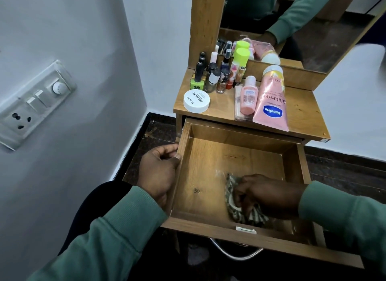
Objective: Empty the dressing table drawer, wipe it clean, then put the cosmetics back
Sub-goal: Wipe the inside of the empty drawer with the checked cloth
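We take the pulled-out brown wooden drawer (219,161) as our landmark, and both of our 2 hands are at it. Our left hand (158,172), in a green sleeve, is at the drawer's left wall, with its fingers curled over the top edge and gripping it. Our right hand (265,195) is inside the drawer, near the front right corner. Its fingers are bunched around a crumpled green-and-white patterned cloth (229,188), which it presses onto the drawer floor. 1 small dark speck (196,190) lies on that floor, left of the cloth. A small silver metal latch plate (246,230) sits on the drawer's front wall, and a curved chrome handle (236,254) hangs below that wall.

The cosmetics are out of the drawer, on the brown wooden dressing table top (302,111) behind it. Behind the drawer's right half, a large pink Vaseline tube (271,105) lies flat with its cap pointing away from the drawer. A small pink bottle with a pale cap (248,96) lies just left of the tube. Behind the drawer's left corner stands a flat white round jar (196,102) labelled nail polish. Farther back from the drawer is a cluster of small nail polish bottles (213,80) and a tall spray with a lime-green cap (240,59). A wood-framed mirror (313,19) rises beyond them. Well left of the drawer, a white switch panel (35,100) is fixed to the grey wall.
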